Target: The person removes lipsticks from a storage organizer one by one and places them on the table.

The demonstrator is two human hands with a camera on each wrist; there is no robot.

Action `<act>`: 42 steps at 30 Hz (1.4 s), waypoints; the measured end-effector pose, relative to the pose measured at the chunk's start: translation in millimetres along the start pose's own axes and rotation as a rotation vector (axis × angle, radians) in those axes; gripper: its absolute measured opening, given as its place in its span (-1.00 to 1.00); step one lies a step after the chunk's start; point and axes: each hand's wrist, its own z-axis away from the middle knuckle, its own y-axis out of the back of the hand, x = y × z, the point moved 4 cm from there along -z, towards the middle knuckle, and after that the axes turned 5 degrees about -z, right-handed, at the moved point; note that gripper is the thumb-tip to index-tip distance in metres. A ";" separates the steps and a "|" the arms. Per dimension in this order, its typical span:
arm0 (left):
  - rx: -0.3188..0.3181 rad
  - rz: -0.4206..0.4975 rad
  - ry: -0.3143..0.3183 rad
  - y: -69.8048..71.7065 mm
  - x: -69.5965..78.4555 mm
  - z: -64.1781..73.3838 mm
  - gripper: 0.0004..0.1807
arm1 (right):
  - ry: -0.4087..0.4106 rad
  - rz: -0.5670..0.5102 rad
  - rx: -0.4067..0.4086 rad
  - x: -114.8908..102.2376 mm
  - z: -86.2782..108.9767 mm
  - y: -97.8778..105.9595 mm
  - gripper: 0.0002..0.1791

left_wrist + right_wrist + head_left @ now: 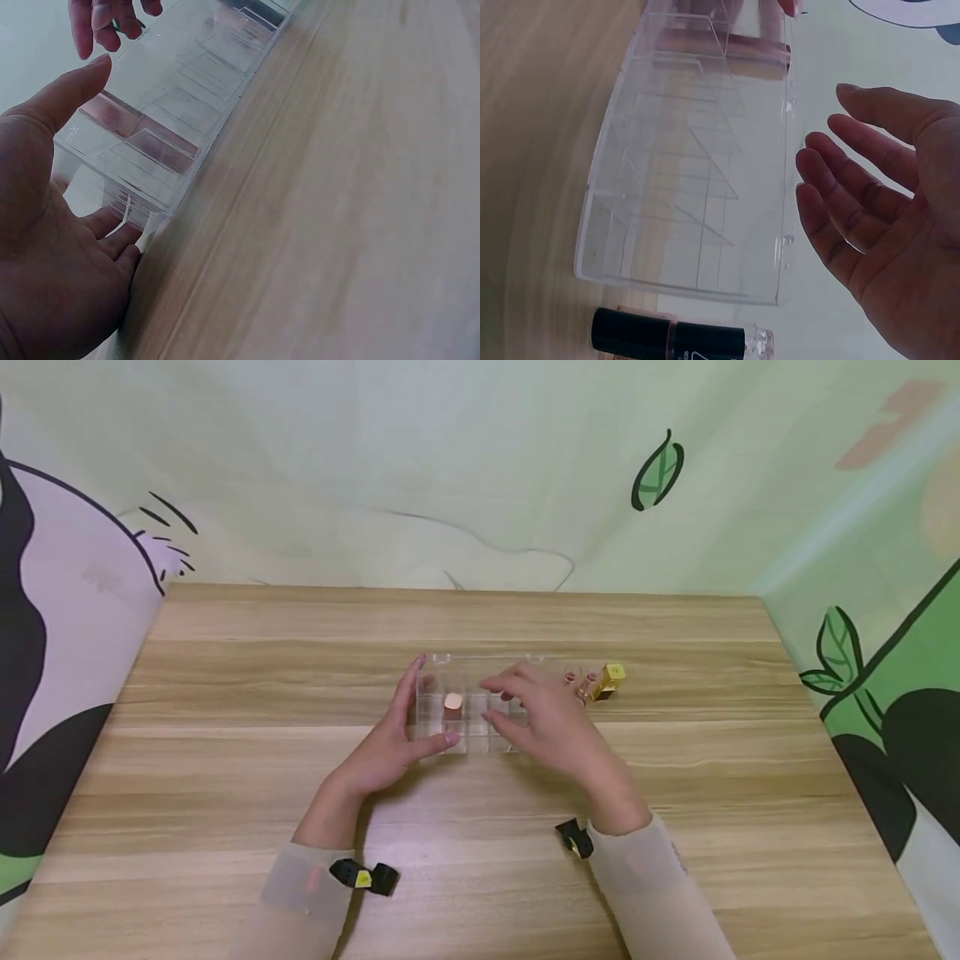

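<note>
A clear plastic organizer point(476, 745) with several compartments lies in front of me. One copper-coloured tube, looking like a lipstick point(453, 706), stands in a compartment near its left end; the right wrist view shows that lipstick point(735, 54) through the walls. My left hand point(378, 752) holds the organizer's left end, thumb along the front and fingers round the side. Over the right part hovers my right hand point(555, 718), fingers loosely bent and apart from the thumb, with nothing between them. It hides some of the compartments below.
Just right of the organizer are a tube with a shiny gold end point(613, 675) and small pinkish tubes point(587, 683). A dark-bodied tube point(667, 334) lies by the organizer's end in the right wrist view. Behind the wooden table point(300, 635) hangs a printed backdrop point(480, 468).
</note>
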 end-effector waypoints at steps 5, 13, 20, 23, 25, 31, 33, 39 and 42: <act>0.001 0.001 -0.001 0.4 -1.4 -0.2 0.28 | -0.007 -0.011 -0.008 -2.1 -1.3 -6.4 -0.62; 0.001 0.011 -0.002 0.3 -2.7 -0.4 0.27 | -0.009 -0.003 -0.004 -4.6 -3.6 -14.9 -0.62; 0.001 0.025 -0.007 0.5 -1.9 -0.6 0.27 | 0.011 0.024 0.008 -7.2 -5.6 -19.4 -0.61; 0.001 0.027 -0.014 0.6 -1.4 -1.0 0.27 | 0.005 0.022 0.005 -7.5 -6.0 -21.7 -0.61; 0.003 0.026 -0.013 0.7 -1.7 -1.3 0.27 | 0.002 0.020 0.005 -8.0 -6.0 -23.1 -0.62; 0.009 0.010 -0.010 1.3 -2.5 -1.9 0.26 | 0.014 0.003 0.011 -8.8 -6.8 -27.4 -0.64; 0.008 0.012 -0.011 1.3 -2.4 -1.8 0.25 | 0.014 0.005 0.007 -8.9 -6.9 -28.9 -0.63; 0.004 0.017 -0.004 0.5 -2.1 -1.7 0.26 | 0.017 0.018 -0.005 -9.1 -5.6 -33.8 -0.60; 0.001 0.021 -0.002 -0.3 -2.0 -0.8 0.27 | 0.027 0.022 -0.017 -9.7 -5.1 -37.5 -0.58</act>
